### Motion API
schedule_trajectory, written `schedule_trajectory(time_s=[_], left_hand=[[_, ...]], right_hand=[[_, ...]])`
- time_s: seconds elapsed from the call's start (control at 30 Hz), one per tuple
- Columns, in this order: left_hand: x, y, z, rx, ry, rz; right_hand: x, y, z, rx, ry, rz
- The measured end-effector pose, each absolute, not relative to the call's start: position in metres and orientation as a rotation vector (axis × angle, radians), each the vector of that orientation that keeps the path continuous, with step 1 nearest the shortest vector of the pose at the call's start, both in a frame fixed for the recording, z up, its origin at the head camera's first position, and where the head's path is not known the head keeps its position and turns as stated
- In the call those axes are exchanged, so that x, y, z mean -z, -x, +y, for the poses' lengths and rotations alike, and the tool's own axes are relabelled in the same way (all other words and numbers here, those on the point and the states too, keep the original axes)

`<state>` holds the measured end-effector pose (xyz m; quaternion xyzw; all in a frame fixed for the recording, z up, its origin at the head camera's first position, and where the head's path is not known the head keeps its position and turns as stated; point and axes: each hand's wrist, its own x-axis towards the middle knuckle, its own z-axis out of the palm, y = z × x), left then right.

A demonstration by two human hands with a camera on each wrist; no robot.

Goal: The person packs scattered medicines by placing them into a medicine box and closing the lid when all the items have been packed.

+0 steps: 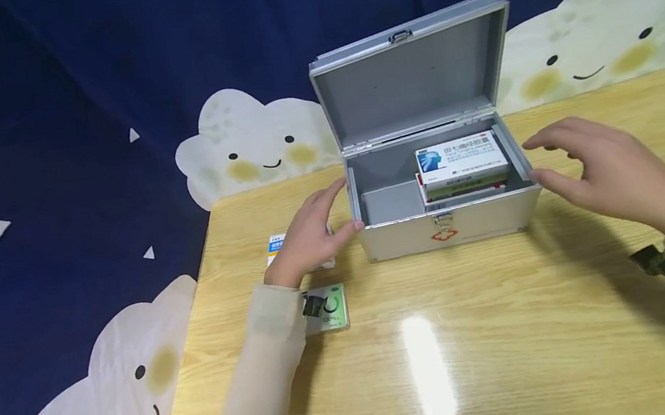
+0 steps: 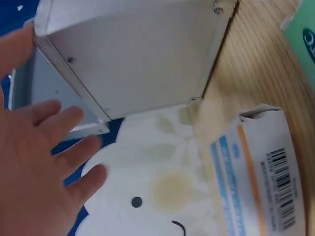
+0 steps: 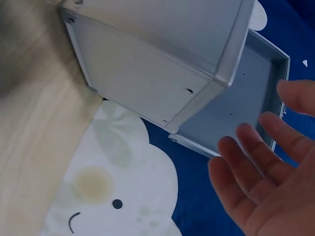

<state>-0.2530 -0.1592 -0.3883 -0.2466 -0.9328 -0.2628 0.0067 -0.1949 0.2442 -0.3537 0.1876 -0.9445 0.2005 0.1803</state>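
A silver first-aid case (image 1: 400,237) stands on the wooden table with its lid (image 1: 417,82) raised. Inside its right half lie stacked medicine boxes, a white and blue one (image 1: 462,157) on top. My left hand (image 1: 309,235) is at the case's left side, thumb at the front corner and fingers spread loosely along the wall. On the opposite side my right hand (image 1: 601,166) has its fingers apart, the tips close to the right wall. In the right wrist view that hand (image 3: 266,172) holds nothing.
A white medicine box with blue and orange stripes (image 2: 261,182) lies left of the case, partly under my left hand in the head view. Nearer me, a green and silver box (image 1: 335,310) lies beside my left wrist. A dark blue cloud-print curtain (image 1: 243,28) hangs behind the table.
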Motion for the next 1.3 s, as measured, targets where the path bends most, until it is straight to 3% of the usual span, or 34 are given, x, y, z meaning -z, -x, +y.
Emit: schedule_trajectory(time_s=[0.33, 0.73, 1.3], left_hand=[[0.37, 0.223, -0.159, 0.582, 0.812, -2.759], [0.373, 0.191, -0.18, 0.456, 0.802, -2.837], [0.389, 0.186, -0.197, 0.535, 0.835, -2.893]], right_hand=[[0.37, 0.191, 0.251, -0.66, -0.538, -2.505], [0.381, 0.213, 0.237, -0.75, -0.692, -2.623], [0.398, 0.231, 0.254, -0.823, -0.627, -2.774]])
